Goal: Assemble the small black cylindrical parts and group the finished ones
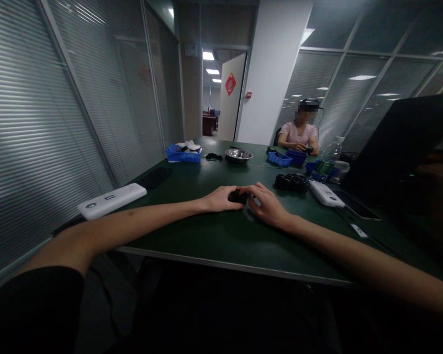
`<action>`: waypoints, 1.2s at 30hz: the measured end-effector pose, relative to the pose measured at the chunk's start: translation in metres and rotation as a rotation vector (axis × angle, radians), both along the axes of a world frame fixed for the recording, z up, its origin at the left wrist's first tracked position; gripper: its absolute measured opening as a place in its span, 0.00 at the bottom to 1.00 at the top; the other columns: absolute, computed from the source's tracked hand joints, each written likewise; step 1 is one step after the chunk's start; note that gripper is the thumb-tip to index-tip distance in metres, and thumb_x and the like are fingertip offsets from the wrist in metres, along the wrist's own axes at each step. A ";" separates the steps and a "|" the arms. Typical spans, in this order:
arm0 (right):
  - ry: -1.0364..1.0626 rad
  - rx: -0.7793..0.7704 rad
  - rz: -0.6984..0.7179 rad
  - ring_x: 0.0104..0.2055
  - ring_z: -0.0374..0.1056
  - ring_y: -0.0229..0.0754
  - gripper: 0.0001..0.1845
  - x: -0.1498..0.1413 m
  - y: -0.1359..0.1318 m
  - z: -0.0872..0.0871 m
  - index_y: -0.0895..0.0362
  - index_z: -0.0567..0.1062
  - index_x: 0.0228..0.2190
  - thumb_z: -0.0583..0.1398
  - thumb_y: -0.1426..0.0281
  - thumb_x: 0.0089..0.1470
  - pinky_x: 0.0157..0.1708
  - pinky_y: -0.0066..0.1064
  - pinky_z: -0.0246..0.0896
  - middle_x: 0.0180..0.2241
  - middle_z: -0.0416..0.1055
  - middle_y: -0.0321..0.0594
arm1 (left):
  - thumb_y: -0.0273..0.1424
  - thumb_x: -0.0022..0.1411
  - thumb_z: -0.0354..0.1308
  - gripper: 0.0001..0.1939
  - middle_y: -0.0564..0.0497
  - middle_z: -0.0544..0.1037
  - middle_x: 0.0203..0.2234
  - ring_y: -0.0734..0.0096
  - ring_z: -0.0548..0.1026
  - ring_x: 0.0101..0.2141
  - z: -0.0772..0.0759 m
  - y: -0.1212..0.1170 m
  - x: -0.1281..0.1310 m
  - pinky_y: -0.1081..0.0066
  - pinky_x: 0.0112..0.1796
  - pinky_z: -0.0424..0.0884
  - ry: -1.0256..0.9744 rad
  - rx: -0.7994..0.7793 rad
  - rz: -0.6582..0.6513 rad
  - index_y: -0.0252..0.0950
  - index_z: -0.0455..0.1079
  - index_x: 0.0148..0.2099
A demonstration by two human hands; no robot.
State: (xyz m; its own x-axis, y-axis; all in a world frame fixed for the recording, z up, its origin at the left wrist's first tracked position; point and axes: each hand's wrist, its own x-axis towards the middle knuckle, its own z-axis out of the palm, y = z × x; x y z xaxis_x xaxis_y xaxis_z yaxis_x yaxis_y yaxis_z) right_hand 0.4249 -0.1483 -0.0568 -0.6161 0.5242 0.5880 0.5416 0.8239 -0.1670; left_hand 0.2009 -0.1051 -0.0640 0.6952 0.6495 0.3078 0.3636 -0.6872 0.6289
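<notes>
Over the middle of the green table (214,236), a small black rounded object (237,196) sits between my two hands; its kind I cannot make out. My left hand (221,198) is closed around its left side, thumb along the near edge. From the right, my right hand (265,202) reaches to it with bent fingers pressed at its right end. Whether those right fingers hold the object itself or a small part on it is hidden. A bunch of black items (291,182) lies beyond my right hand.
At the back stand a blue basket (184,155), a metal bowl (238,156) and smaller blue trays (279,158). White devices (112,200) and a dark phone (154,177) lie leftward. A plastic bottle (330,155) and a large dark panel (402,147) stand right. A co-worker (299,133) sits across.
</notes>
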 end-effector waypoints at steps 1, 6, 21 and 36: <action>0.001 0.000 -0.001 0.49 0.67 0.53 0.24 0.000 0.001 -0.001 0.52 0.72 0.53 0.53 0.81 0.58 0.48 0.47 0.69 0.48 0.75 0.45 | 0.45 0.59 0.66 0.29 0.43 0.78 0.52 0.57 0.77 0.49 0.000 0.000 0.000 0.64 0.49 0.71 0.002 0.000 -0.001 0.33 0.71 0.58; 0.024 0.010 0.008 0.49 0.68 0.52 0.25 0.001 0.005 -0.005 0.50 0.72 0.53 0.53 0.82 0.58 0.49 0.47 0.69 0.49 0.75 0.44 | 0.44 0.59 0.66 0.29 0.43 0.79 0.50 0.57 0.78 0.48 0.001 -0.001 0.001 0.63 0.48 0.71 0.007 0.011 0.018 0.33 0.72 0.57; 0.040 0.066 -0.076 0.51 0.67 0.52 0.13 -0.003 -0.007 0.001 0.52 0.71 0.51 0.55 0.69 0.65 0.52 0.48 0.67 0.49 0.70 0.47 | 0.45 0.58 0.65 0.24 0.47 0.79 0.42 0.60 0.77 0.42 0.000 0.001 0.001 0.68 0.40 0.70 0.035 0.024 0.028 0.34 0.72 0.50; 0.032 0.062 -0.107 0.47 0.69 0.51 0.11 -0.003 -0.005 -0.001 0.51 0.72 0.48 0.59 0.64 0.65 0.47 0.44 0.68 0.44 0.71 0.44 | 0.41 0.58 0.65 0.22 0.46 0.79 0.41 0.61 0.76 0.40 0.002 -0.001 0.001 0.66 0.42 0.69 0.025 0.014 0.023 0.33 0.73 0.50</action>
State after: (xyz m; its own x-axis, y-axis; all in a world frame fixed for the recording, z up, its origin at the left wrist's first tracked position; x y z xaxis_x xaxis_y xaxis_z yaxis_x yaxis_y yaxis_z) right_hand 0.4216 -0.1532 -0.0579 -0.5387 0.5484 0.6396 0.6224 0.7707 -0.1366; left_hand 0.2021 -0.1061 -0.0620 0.6874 0.6616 0.2997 0.3950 -0.6867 0.6102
